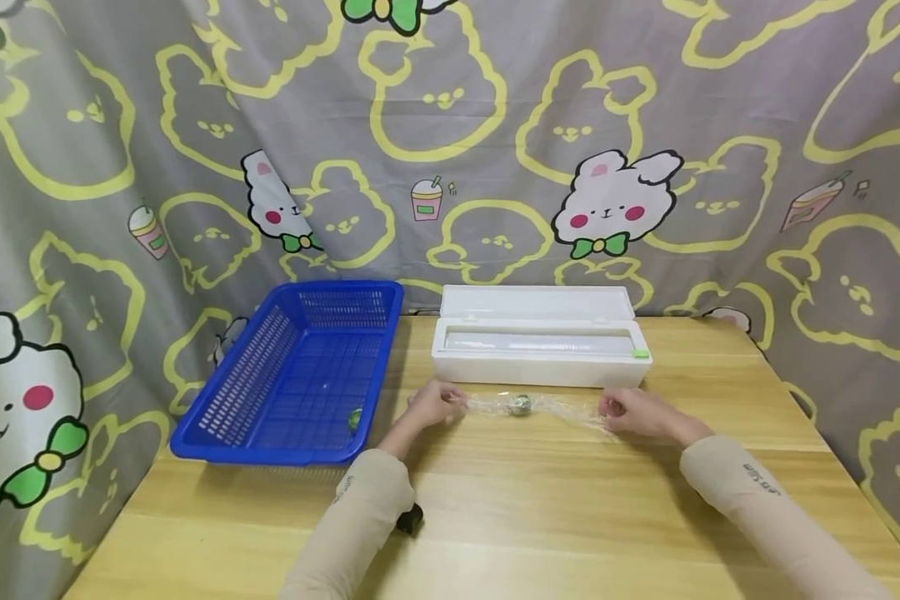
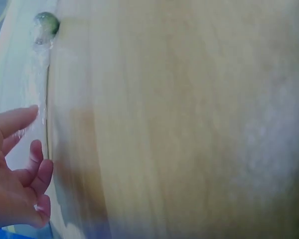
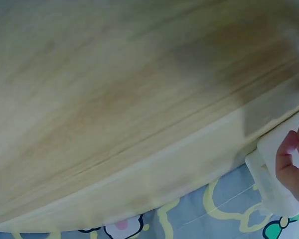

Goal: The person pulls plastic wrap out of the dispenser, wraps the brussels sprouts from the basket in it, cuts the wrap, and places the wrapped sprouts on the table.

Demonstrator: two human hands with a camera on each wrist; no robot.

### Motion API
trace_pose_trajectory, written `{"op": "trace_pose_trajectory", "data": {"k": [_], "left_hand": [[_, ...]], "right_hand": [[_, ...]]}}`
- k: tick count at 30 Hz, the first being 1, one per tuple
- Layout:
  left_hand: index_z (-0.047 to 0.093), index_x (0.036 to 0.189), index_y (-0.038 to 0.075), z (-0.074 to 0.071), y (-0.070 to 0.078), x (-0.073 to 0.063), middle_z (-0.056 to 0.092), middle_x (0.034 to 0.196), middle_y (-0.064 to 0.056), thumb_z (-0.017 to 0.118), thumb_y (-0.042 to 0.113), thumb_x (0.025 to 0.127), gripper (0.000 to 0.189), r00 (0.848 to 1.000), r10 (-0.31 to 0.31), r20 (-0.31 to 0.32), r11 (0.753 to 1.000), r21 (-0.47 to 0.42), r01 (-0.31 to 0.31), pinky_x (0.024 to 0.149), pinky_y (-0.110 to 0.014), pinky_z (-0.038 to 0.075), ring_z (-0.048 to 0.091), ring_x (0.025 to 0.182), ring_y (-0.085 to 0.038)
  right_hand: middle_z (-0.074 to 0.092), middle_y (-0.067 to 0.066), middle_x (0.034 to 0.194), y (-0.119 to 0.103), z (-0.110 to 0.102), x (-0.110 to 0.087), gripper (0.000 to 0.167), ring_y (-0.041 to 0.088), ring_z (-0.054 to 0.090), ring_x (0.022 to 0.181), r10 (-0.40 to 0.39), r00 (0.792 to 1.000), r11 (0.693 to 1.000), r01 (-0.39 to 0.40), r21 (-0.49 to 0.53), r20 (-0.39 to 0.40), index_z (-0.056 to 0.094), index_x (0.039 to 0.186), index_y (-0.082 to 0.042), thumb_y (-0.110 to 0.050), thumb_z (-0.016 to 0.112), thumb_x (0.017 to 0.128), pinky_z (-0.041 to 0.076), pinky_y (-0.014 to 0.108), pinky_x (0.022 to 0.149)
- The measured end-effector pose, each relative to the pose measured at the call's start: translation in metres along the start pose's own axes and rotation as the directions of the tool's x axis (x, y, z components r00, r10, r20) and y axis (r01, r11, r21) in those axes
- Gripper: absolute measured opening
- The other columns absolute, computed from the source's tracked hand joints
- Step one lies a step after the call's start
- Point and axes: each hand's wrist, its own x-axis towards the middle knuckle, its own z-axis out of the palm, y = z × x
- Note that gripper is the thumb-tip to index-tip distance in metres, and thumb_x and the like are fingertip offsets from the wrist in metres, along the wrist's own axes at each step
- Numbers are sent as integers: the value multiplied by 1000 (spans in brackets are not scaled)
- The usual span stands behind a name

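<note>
A small round green fruit (image 1: 521, 405), wrapped in clear cling film (image 1: 562, 407), is in front of a white cling film box. The film is twisted into a strand on either side of it. My left hand (image 1: 437, 403) pinches the left end of the strand, and my right hand (image 1: 637, 412) pinches the right end. In the left wrist view the same fruit (image 2: 48, 24) shows at the top, beyond my left hand (image 2: 20, 169). Only a part of my right hand (image 3: 294, 162) enters the right wrist view, and the film cannot be made out there.
The white cling film box (image 1: 543, 369) stands at the back with its lid up, a film roll inside and a green tab at its right. On the left is a blue basket (image 1: 322, 375) holding a green item (image 1: 355, 419). A dark object (image 1: 410, 520) lies beside my left forearm.
</note>
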Motion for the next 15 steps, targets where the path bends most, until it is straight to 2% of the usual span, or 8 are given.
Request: {"op": "trace_pose_trajectory", "data": {"k": [3, 7, 11, 15], "left_hand": [[71, 95, 15, -4, 0, 0, 67, 100, -7, 72, 22, 76, 20, 1000, -30, 4, 998, -53, 30, 88, -55, 28, 58, 96, -22], [71, 100, 18, -6, 4, 1, 66, 104, -10, 72, 29, 76, 26, 998, -53, -38, 998, -38, 52, 90, -55, 27, 53, 103, -28], [72, 95, 18, -1, 16, 5, 64, 106, -9, 72, 28, 76, 22, 994, 14, -107, 1000, 17, -13, 90, -52, 27, 49, 104, -28], [73, 92, 19, 13, 34, 9, 64, 104, -6, 71, 28, 77, 18, 990, 97, -103, 991, 99, -87, 91, -48, 27, 51, 101, -23]], "right_hand": [[55, -5, 76, -3, -6, -1, 13, 9, 47, 70, -20, 1000, 1000, 20, 19, 1, 60, 87, -11, -16, 68, 78, 40, 27, 64], [63, 0, 85, -13, -11, 2, 14, 15, 55, 78, -28, 999, 999, 27, -25, -41, 66, 92, -6, -16, 65, 82, 45, 34, 70], [64, 3, 87, -28, -10, 12, 16, 18, 58, 80, -41, 995, 997, 35, -66, -93, 68, 94, -4, -14, 61, 85, 47, 36, 70], [66, 6, 89, -47, -2, 28, 17, 22, 60, 83, -75, 993, 995, 68, -74, -92, 69, 96, -2, -13, 60, 86, 48, 39, 74]]}}
